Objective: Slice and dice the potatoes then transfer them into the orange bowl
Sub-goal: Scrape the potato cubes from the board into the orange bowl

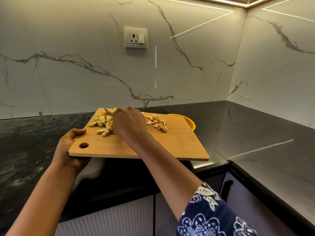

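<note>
1. The left hand (68, 147) gripped the near-left corner of the rectangular light-wood cutting board (153, 143), thumb on top and fingers beneath. The board's near edge hung out past the front of the dark stone counter (25, 133).
2. The right hand (128, 122), arm stretched across the board, was curled round a steel-bladed knife (107, 111). The blade tip poked out beyond the knuckles.
3. Pale yellow diced potato pieces (104, 124) lay on the board in two heaps, one just left of the right hand and one to its right.
4. The round orange bowl (190, 122) sat right of that hand, mostly hidden behind the board's far edge.
</note>
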A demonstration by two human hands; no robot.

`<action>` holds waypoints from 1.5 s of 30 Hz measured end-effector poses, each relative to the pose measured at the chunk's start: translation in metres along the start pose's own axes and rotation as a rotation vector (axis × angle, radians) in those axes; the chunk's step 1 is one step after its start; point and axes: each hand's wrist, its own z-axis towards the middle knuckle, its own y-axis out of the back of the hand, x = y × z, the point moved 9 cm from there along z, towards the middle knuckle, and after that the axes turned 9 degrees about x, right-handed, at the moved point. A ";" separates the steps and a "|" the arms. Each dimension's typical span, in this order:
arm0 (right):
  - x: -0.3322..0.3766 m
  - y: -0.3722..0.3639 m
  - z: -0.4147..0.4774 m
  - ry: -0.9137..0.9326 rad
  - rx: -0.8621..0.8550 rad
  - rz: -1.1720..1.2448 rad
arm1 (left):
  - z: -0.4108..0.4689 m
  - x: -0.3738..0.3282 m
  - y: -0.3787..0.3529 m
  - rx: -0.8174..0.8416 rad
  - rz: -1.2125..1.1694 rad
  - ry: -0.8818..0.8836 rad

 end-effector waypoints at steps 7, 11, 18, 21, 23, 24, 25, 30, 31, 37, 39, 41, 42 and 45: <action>-0.051 -0.002 -0.012 -0.142 0.022 0.010 | -0.001 0.001 0.003 -0.030 -0.027 0.006; -0.087 -0.003 -0.025 -0.228 0.067 0.038 | -0.003 0.002 -0.002 -0.014 -0.016 0.002; -0.125 0.005 -0.040 -0.250 0.100 -0.024 | 0.006 0.002 0.007 -0.040 0.001 0.013; -0.130 0.008 -0.046 -0.239 0.092 -0.031 | 0.011 0.003 0.012 -0.043 -0.003 0.016; -0.124 0.009 -0.051 -0.185 0.079 -0.054 | 0.012 0.004 0.014 -0.048 0.008 0.017; -0.120 0.008 -0.054 -0.154 0.082 -0.066 | 0.012 0.004 0.015 -0.055 0.014 0.014; -0.115 0.007 -0.055 -0.126 0.090 -0.081 | 0.012 0.003 0.015 -0.060 0.015 0.008; -0.115 0.007 -0.054 -0.125 0.086 -0.135 | 0.014 0.000 0.018 -0.057 0.018 0.002; -0.116 0.008 -0.054 -0.126 0.083 -0.144 | 0.014 0.000 0.018 -0.056 0.007 -0.001; -0.117 0.012 -0.055 -0.129 0.055 -0.182 | 0.010 -0.006 0.026 -0.056 -0.024 -0.010; -0.114 0.012 -0.056 -0.121 0.049 -0.190 | 0.009 -0.010 0.029 -0.053 -0.018 -0.019; -0.112 0.013 -0.059 -0.112 0.043 -0.196 | 0.007 -0.012 0.030 -0.048 -0.004 -0.028; -0.111 0.014 -0.062 -0.112 0.034 -0.195 | 0.007 -0.014 0.029 -0.043 0.004 -0.028; -0.116 0.017 -0.067 -0.126 0.011 -0.181 | 0.010 -0.016 0.031 -0.038 0.020 -0.019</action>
